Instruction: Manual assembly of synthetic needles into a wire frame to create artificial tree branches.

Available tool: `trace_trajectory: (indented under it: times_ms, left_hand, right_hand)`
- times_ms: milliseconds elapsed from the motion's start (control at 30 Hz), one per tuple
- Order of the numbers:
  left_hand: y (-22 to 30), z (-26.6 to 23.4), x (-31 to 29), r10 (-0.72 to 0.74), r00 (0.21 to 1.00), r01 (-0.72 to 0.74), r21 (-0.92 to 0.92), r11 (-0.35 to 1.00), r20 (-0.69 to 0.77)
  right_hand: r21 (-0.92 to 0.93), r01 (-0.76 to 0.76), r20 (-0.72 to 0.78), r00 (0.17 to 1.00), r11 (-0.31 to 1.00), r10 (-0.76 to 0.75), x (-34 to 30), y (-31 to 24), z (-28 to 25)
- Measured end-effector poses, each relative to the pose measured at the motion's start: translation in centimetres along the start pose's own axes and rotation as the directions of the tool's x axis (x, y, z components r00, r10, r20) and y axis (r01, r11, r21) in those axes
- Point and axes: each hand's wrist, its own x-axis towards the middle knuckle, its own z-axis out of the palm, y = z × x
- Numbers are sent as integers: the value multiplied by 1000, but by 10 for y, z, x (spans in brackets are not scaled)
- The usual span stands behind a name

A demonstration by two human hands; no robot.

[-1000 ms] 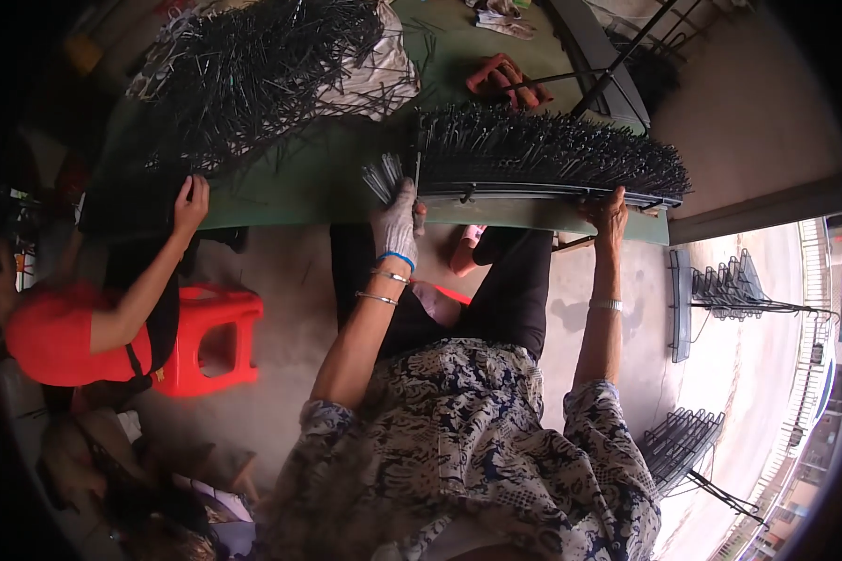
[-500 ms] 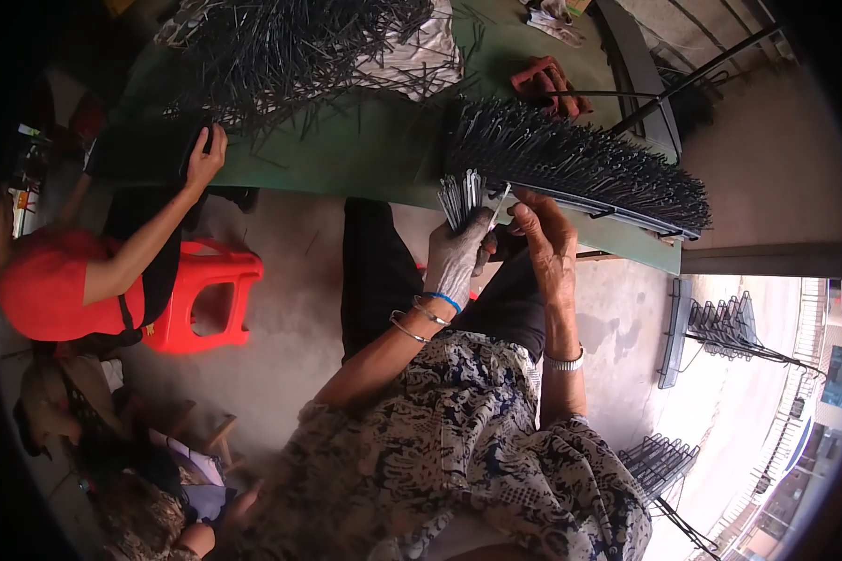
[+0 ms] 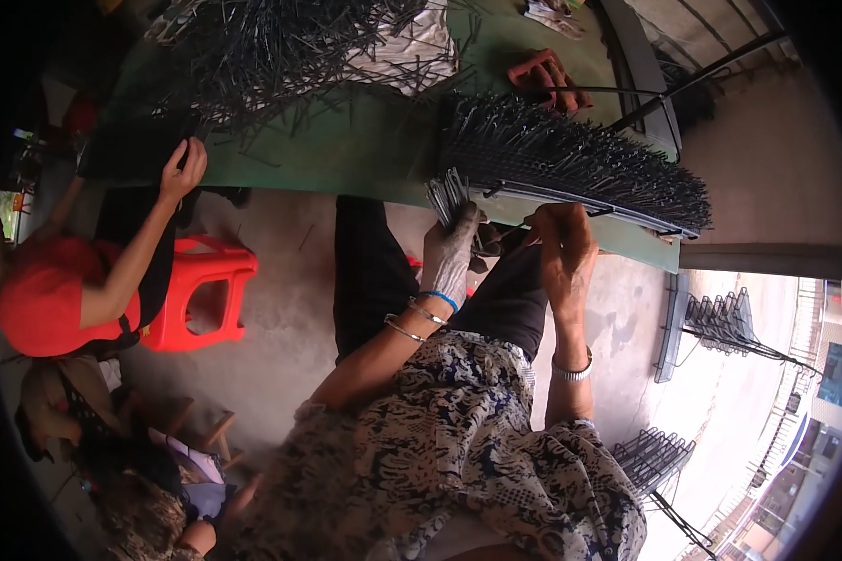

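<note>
While a green desk (image 3: 346, 154) spans the top of the frame, two hands meet just below its near edge at centre.

A tangled pile of thin black metal rods (image 3: 281, 56) covers the desk at upper left; a dense row of upright black wire pieces (image 3: 571, 154) stands at upper right; a red plastic stool (image 3: 241, 294) sits at left. Right of centre, the bare right hand (image 3: 566, 252) has its fingertips drawn together, whether around anything I cannot tell. Near it, the gloved left hand (image 3: 451, 252) grasps a small bundle of silvery wire pieces (image 3: 446, 190), at upper centre.
</note>
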Motion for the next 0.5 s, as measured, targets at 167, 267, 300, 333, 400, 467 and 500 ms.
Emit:
trace_trajectory:
  times_ms: [167,267,300,333,400,467,500]
  left_hand:
    - [26,17,17,-31,999,27,-116,993,-36]
    - [26,22,26,49,995,-63,-170,983,-84]
    - [22,19,29,-7,1000,7,-169,986,2]
    - [16,16,34,-64,994,77,-163,984,88]
    - [-3,8,51,-198,962,242,-255,936,186]
    - [-17,5,57,-218,971,235,-218,947,97]
    - [-18,7,56,-238,971,236,-177,956,7]
  right_hand:
    - [-9,231,-238,944,973,-227,19,-6,-8]
    - [-180,275,-357,876,944,-323,43,7,-27]
    - [-178,276,-355,877,945,-323,51,9,-29]
    - [-219,288,-360,864,932,-351,58,11,-29]
    - [-349,382,-333,803,856,-494,78,19,-28]
    - [-431,371,-298,802,823,-518,89,24,-26]
    - [-510,355,-265,802,783,-536,93,26,-25]
